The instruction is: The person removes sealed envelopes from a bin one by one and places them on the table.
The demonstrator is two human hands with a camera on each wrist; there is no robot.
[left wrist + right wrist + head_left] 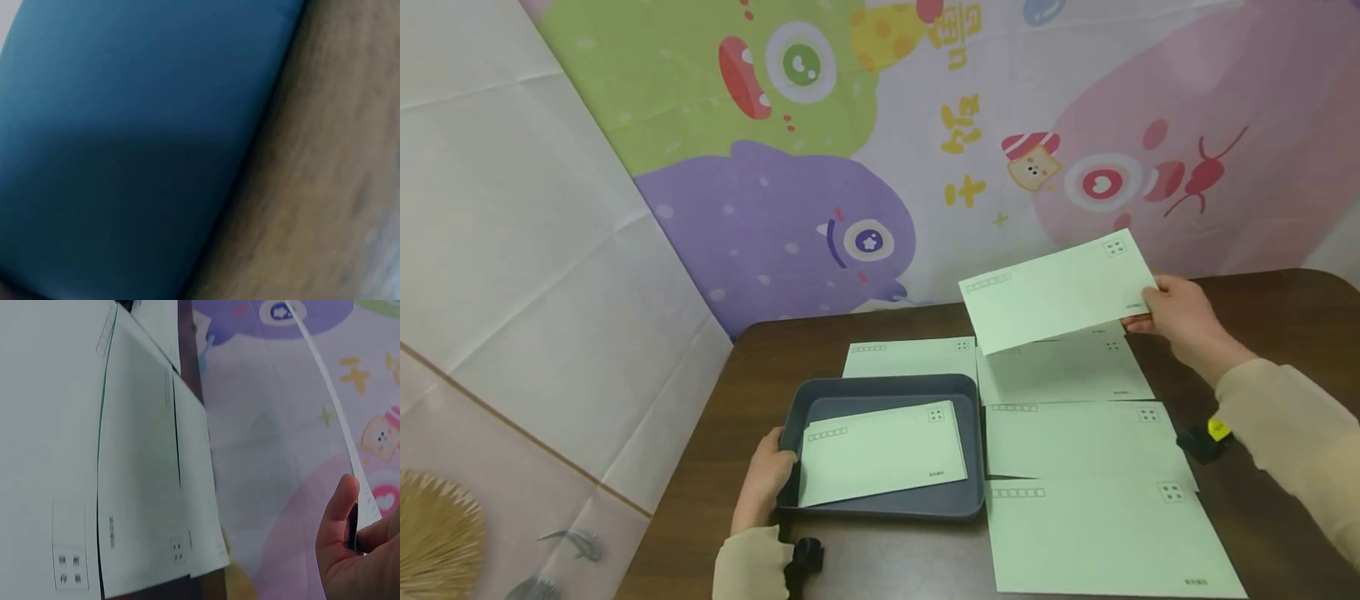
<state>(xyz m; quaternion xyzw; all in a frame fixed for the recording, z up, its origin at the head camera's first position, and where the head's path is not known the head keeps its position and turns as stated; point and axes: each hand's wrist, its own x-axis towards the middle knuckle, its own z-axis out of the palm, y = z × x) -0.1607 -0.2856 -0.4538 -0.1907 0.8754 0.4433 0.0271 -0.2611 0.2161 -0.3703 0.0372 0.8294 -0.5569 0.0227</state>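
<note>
In the head view my right hand (1180, 312) pinches the right end of a pale green envelope (1052, 292), raised and tilted over other envelopes. The right wrist view catches that held envelope (331, 394) nearly edge-on, with the right hand (359, 550) at its end. My left hand (767, 475) grips the left rim of a dark grey-blue tray (880, 386), thumb over the edge. Inside the tray lies a small, slightly skewed stack of envelopes (883, 454). Only the tray's outer side (137, 125) shows in the left wrist view, with no fingers clearly seen.
More envelopes (1090, 442) lie in rows right of and behind the tray, some edges overlapping. They rest on a dark brown wooden table (700, 467). A cartoon-printed cloth (805, 225) hangs behind the table's far edge. Black wrist devices (1202, 446) sit at both cuffs.
</note>
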